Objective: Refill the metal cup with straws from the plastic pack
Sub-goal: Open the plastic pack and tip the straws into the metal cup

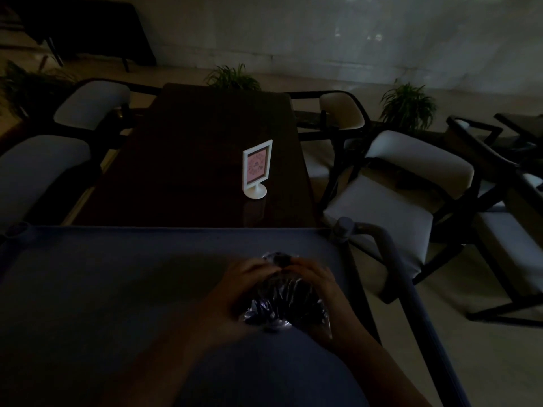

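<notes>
The scene is very dim. A crinkled clear plastic pack with dark straws inside lies on the grey cart top, right of centre. My left hand grips the pack's left side and my right hand grips its right side, fingers curled near the far end of the pack. Between my fingertips a dark rounded shape shows at that end; whether it is the metal cup I cannot tell.
A dark wooden table stands beyond the cart, with a white framed sign on it. White-cushioned chairs flank the table on both sides. The cart's handle bar runs along the right. Potted plants stand by the wall.
</notes>
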Tool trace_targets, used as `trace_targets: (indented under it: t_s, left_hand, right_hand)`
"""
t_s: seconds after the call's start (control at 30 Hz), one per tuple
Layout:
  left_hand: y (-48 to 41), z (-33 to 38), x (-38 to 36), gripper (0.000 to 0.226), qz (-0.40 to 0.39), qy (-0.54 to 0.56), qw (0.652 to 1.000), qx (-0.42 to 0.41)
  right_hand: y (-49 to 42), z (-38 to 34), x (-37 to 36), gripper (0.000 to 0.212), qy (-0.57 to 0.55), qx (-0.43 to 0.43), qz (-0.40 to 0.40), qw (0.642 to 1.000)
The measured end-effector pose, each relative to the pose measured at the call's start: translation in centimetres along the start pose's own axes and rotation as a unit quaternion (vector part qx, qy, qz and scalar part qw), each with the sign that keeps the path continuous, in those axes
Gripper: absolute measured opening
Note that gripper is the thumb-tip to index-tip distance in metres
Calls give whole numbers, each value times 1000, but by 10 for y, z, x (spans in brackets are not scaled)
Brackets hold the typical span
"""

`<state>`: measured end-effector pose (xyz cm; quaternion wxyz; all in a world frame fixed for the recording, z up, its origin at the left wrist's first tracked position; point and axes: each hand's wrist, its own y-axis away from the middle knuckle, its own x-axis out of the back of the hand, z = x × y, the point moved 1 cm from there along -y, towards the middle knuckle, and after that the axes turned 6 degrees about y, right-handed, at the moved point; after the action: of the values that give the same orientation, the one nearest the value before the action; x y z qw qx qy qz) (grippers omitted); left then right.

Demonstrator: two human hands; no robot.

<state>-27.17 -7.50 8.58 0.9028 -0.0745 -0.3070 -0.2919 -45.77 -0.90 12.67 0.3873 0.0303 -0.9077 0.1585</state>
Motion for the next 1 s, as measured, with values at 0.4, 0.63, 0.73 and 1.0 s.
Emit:
trace_targets:
  t_s: [0.4, 0.63, 0.73, 1.0]
  left_hand:
    - [1, 19, 11, 77, 34, 231, 968, 87]
    - [4, 20, 26, 51, 132, 312, 940, 34]
    - [4, 23, 28, 30, 178, 299, 938, 6]
    - [5, 27, 38, 7, 220, 200, 955, 18]
  right_hand:
    - [-14, 28, -19, 59, -171, -161, -26, 972]
    - [-20, 25, 2, 63, -154, -183, 41, 970]
    - [-12, 28, 7, 62, -158, -201, 56, 965]
    - [-2, 33, 18, 14, -64, -207, 146, 965]
